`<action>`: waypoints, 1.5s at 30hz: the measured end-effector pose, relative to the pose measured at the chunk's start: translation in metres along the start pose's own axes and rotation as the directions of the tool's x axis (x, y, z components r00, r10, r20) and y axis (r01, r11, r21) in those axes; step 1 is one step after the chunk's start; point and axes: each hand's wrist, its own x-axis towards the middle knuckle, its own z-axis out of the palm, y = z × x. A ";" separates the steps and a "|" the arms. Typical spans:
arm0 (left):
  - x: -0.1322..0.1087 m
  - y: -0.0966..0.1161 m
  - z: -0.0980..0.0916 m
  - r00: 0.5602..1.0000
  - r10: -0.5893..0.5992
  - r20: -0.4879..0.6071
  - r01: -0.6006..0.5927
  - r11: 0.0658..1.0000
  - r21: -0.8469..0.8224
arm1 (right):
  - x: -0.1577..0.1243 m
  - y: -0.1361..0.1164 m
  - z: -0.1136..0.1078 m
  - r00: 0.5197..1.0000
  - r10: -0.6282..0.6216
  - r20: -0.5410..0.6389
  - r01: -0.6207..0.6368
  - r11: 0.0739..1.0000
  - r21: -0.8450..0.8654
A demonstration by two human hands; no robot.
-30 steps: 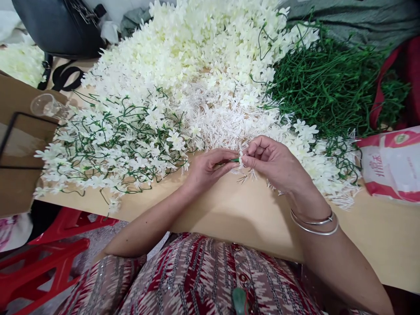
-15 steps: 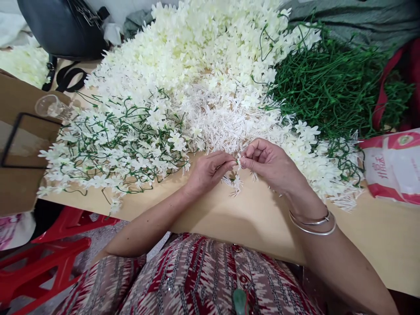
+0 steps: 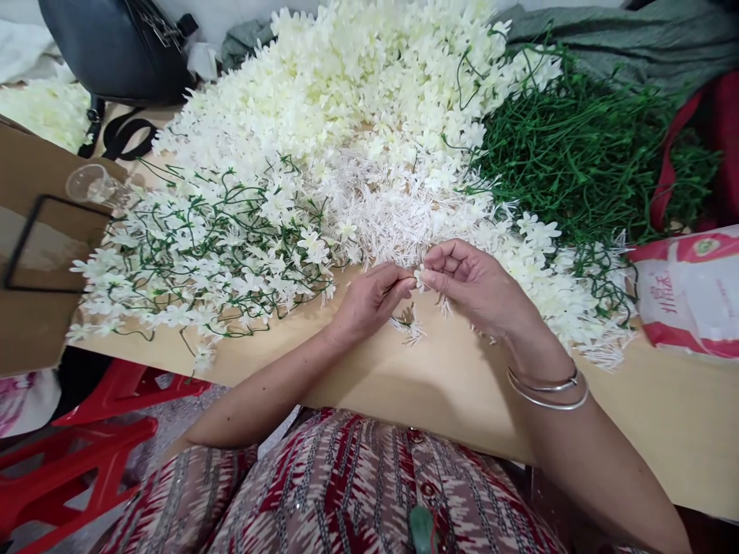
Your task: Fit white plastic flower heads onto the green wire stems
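Note:
Between my fingertips is a small white artificial flower. My left hand pinches it from the left, thumb against forefinger; any stem inside those fingers is hidden. My right hand, a silver bangle on its wrist, is closed on the flower's right side with thumb and forefinger. Just beyond both hands lie heaped white stamen pieces. A few loose white bits rest on the table below the fingertips. To the left spreads a pile of white flowers on green stems.
White petals are heaped at the back. Bare green stems form a tangle at the right, near a red and white packet. A cardboard box, a clear plastic cup and a black bag stand left. Red stools are below.
The white flower now shows more fully between my fingertips, and my right thumb and forefinger have come closer to my left hand. The piles look the same.

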 end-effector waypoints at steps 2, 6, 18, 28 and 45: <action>-0.001 0.001 0.000 1.000 -0.013 -0.006 0.013 1.000 -0.004 | -0.001 -0.002 -0.003 1.000 0.021 0.022 -0.022 0.999 0.036; -0.002 0.000 0.001 1.000 -0.030 0.002 0.030 1.000 -0.005 | -0.002 -0.002 -0.006 0.998 0.046 0.041 -0.047 0.998 0.032; -0.001 -0.001 0.001 1.000 0.012 0.026 -0.012 1.000 0.010 | -0.002 -0.001 -0.004 0.998 0.039 0.047 -0.036 0.996 -0.076; -0.002 -0.005 -0.001 0.998 0.026 0.050 -0.028 0.999 0.031 | 0.000 -0.003 -0.001 0.997 0.048 0.065 -0.043 0.997 -0.066; 0.000 -0.002 -0.002 0.998 0.025 0.059 -0.028 0.998 0.054 | 0.002 -0.001 0.000 0.995 0.020 0.097 -0.012 0.996 -0.084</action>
